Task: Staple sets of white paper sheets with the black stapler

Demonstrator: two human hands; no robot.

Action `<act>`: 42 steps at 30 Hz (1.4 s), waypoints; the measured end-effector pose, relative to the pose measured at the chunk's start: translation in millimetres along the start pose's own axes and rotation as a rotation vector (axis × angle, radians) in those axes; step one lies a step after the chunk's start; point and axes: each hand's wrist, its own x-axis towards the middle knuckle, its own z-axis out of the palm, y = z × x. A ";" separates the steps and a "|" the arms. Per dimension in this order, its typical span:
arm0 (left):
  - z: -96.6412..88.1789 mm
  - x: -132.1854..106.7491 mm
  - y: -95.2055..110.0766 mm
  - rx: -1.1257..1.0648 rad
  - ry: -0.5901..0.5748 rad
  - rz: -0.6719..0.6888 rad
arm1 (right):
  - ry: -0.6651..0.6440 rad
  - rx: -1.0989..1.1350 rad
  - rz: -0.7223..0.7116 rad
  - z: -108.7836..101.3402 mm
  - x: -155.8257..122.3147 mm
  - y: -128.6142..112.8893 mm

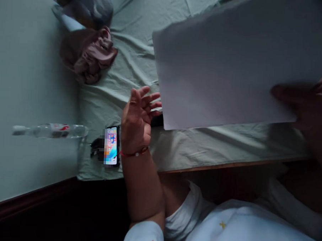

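A large white sheet of paper (pixel 222 70) is held up over the cloth-covered surface, tilted, its left edge near my left hand. My right hand (pixel 308 102), dark and blurred, grips the paper at its lower right, with the thumb lying over its face; the other fingers are mostly hidden. Beside the paper's lower left edge, my left hand (pixel 138 119) is raised with its fingers apart and nothing visible in it. Whether its fingertips touch the paper's edge I cannot tell. A red cord bracelet (pixel 137 154) circles the left wrist.
A lit phone (pixel 111 146) lies on the green cloth (pixel 137 62) left of my left wrist, with a dark object (pixel 96 148) against it. A clear plastic bottle (pixel 69 131) lies farther left. Crumpled pink fabric (pixel 93 57) is at the upper left, near a pale wall (pixel 27 68).
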 end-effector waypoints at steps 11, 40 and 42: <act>5.9 3.6 -19.1 0.248 -0.120 0.098 | 0.043 0.157 -0.038 -3.5 10.8 12.4; 10.2 0.6 -16.4 0.183 -0.264 -0.063 | 0.148 0.261 -0.010 -2.6 18.3 8.5; 12.8 1.8 -15.8 0.126 -0.225 -0.069 | 0.152 0.254 -0.014 -3.7 19.4 10.6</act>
